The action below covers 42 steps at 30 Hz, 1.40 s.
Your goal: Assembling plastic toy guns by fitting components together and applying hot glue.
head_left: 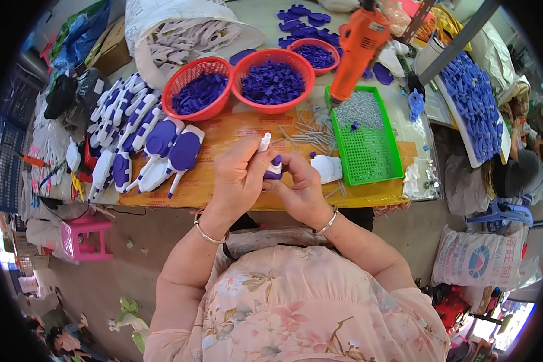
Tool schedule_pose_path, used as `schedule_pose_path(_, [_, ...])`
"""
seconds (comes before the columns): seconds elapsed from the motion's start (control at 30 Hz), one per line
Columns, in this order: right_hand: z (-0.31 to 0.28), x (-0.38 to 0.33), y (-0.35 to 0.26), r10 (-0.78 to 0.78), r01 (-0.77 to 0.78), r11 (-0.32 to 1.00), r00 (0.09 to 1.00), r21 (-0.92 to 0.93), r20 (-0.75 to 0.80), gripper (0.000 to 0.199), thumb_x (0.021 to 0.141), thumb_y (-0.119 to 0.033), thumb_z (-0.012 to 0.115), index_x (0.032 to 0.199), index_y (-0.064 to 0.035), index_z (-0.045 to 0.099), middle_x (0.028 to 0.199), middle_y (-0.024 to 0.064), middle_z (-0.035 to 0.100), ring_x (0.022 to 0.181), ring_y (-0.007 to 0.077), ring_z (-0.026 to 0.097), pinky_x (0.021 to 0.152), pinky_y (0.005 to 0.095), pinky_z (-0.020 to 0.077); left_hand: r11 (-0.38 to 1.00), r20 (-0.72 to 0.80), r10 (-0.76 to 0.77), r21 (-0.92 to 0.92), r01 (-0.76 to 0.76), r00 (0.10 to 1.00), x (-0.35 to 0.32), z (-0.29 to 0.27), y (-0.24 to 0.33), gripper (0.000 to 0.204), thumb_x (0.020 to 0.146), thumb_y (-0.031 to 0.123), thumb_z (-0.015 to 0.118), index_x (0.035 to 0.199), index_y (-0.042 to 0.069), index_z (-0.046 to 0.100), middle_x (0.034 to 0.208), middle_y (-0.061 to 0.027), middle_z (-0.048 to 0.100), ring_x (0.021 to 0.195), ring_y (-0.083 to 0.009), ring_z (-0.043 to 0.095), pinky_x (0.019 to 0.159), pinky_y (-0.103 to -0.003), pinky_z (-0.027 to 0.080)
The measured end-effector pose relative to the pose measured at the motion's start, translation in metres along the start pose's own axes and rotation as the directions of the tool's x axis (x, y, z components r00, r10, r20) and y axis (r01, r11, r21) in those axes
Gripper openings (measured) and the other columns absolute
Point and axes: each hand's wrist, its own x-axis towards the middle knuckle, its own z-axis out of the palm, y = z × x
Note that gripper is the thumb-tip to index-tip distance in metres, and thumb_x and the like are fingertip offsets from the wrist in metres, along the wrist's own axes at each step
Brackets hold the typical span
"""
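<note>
Near the front edge of the table, my left hand (230,172) is closed around a white plastic piece (265,142) whose narrow end sticks up past the thumb. Right beside it, the fingers of my right hand (301,187) grip a purple-and-white plastic part (274,169). Whether the two pieces are joined is hidden by my fingers. To the right of my right hand lies a white plastic shell (327,169). Several thin metal rods (312,134) are scattered just beyond my hands.
An orange electric screwdriver (359,51) hangs over the green tray (399,158) of small metal bits. Red baskets (170,90) hold purple pieces. White-and-purple assemblies (184,148) are piled at left, below a white sack (143,36). Blue parts (473,102) fill a board at right.
</note>
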Motion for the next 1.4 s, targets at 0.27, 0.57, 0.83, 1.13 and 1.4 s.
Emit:
schedule_pose_path(0.27, [0.001, 0.000, 0.001, 0.075, -0.075, 0.997, 0.997, -0.025, 0.017, 0.037, 0.079, -0.004, 0.071, 0.113, 0.0001, 0.057, 0.099, 0.0063, 0.062, 0.092, 0.0141, 0.058, 0.084, 0.0293, 0.0470, 0.988, -0.020, -0.107, -0.114, 0.104, 0.994, 0.004, 0.004, -0.005, 0.010, 0.090, 0.007, 0.058, 0.095, -0.002, 0.060, 0.073, -0.0040, 0.057, 0.067, -0.0082, 0.052, 0.060, -0.024, 0.044])
schedule_pose_path(0.57, [-0.086, 0.016, -0.016, 0.121, -0.159, 0.963, 0.977, -0.216, -0.177, 0.021, 0.086, -0.012, 0.066, 0.103, -0.0017, 0.062, 0.088, 0.0093, 0.064, 0.078, 0.0157, 0.060, 0.069, 0.0285, 0.0494, 0.933, 0.021, -0.316, -0.172, 0.315, 0.948, 0.022, -0.018, -0.019, 0.012, 0.090, 0.009, 0.060, 0.088, -0.001, 0.066, 0.070, 0.0031, 0.059, 0.063, -0.0015, 0.049, 0.056, -0.018, 0.038])
schedule_pose_path(0.83, [-0.095, 0.031, -0.003, -0.111, 0.393, 0.394, 0.918, -0.831, 0.382, 0.011, 0.074, -0.008, 0.062, 0.083, -0.0026, 0.065, 0.081, 0.0099, 0.063, 0.083, 0.0287, 0.060, 0.069, 0.0383, 0.0499, 0.788, 0.184, -0.485, -0.332, 0.519, 0.855, 0.025, -0.022, -0.035, 0.020, 0.087, 0.014, 0.064, 0.072, 0.002, 0.065, 0.062, 0.0039, 0.057, 0.055, -0.0016, 0.047, 0.050, -0.020, 0.035])
schedule_pose_path(1.13, [-0.068, 0.037, 0.013, 0.177, 0.305, 0.241, 0.920, -0.921, 0.351, 0.007, 0.074, -0.003, 0.056, 0.078, -0.0019, 0.062, 0.084, 0.0140, 0.061, 0.086, 0.0293, 0.060, 0.070, 0.0371, 0.0509, 0.676, 0.310, -0.562, -0.363, 0.641, 0.767, 0.014, -0.013, -0.043, 0.015, 0.086, 0.011, 0.065, 0.074, 0.001, 0.068, 0.064, 0.0019, 0.061, 0.052, -0.0024, 0.049, 0.047, -0.019, 0.035])
schedule_pose_path(1.4, [-0.045, 0.060, -0.005, 0.322, -0.328, 0.944, 0.936, 0.020, 0.143, 0.012, 0.087, -0.007, 0.063, 0.094, 0.0016, 0.066, 0.076, 0.0035, 0.063, 0.064, 0.0104, 0.056, 0.058, 0.0239, 0.0459, 0.769, 0.330, -0.460, -0.316, 0.555, 0.825, 0.007, -0.003, -0.046, 0.017, 0.085, 0.010, 0.063, 0.070, 0.001, 0.065, 0.062, 0.0007, 0.061, 0.054, -0.0033, 0.052, 0.047, -0.020, 0.038])
